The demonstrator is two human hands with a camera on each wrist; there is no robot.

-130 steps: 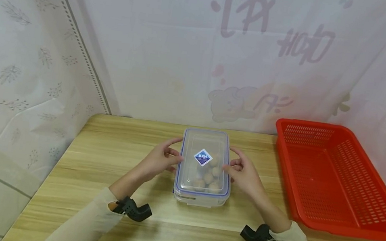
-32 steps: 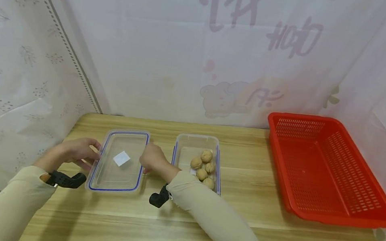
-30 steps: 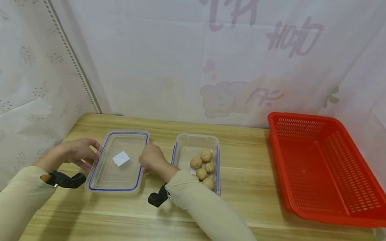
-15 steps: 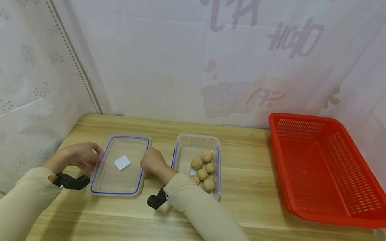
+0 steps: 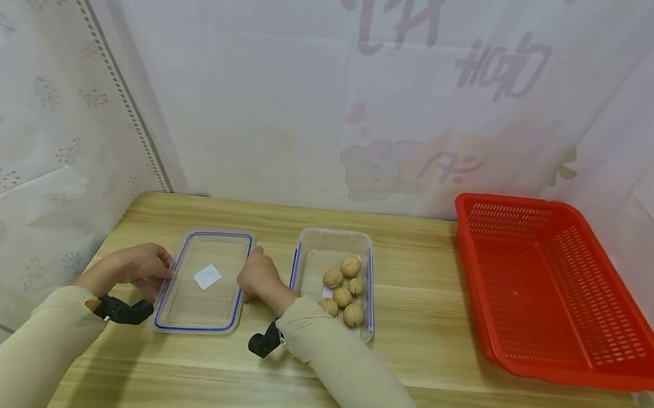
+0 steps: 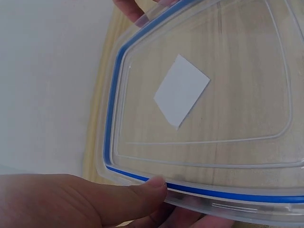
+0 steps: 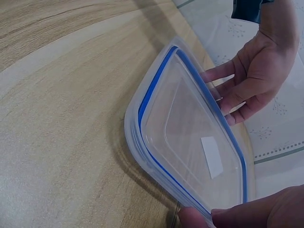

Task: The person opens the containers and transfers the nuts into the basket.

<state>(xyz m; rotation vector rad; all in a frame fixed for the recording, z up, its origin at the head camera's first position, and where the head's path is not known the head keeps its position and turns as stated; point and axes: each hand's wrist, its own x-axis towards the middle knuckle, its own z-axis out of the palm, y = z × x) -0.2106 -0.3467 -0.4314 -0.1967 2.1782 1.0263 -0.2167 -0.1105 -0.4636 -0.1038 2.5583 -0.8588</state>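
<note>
A clear plastic box lid [image 5: 197, 314] lies to the left with its blue sealing strip facing up and the white back of a diamond sticker showing through. My left hand [image 5: 140, 266] grips its left edge; in the left wrist view the thumb [image 6: 154, 186] is on the rim with fingers below it. At the opposite edge, my right hand [image 5: 261, 274] pinches the lid between thumb and finger, seen in the right wrist view. Right of that hand stands the uncovered clear food box [image 5: 316, 247], with several walnuts [image 5: 353, 315] inside. My right forearm hides its near left corner.
A red perforated plastic basket [image 5: 530, 286] stands at the right of the wooden table [image 5: 408, 290]. Patterned pale cloth [image 5: 265, 106] hangs behind the table and along both sides.
Earlier the lid covered the walnut box between both hands. It is now off, turned over, and left of the box. In the last second it has shifted slightly nearer with both hands.
</note>
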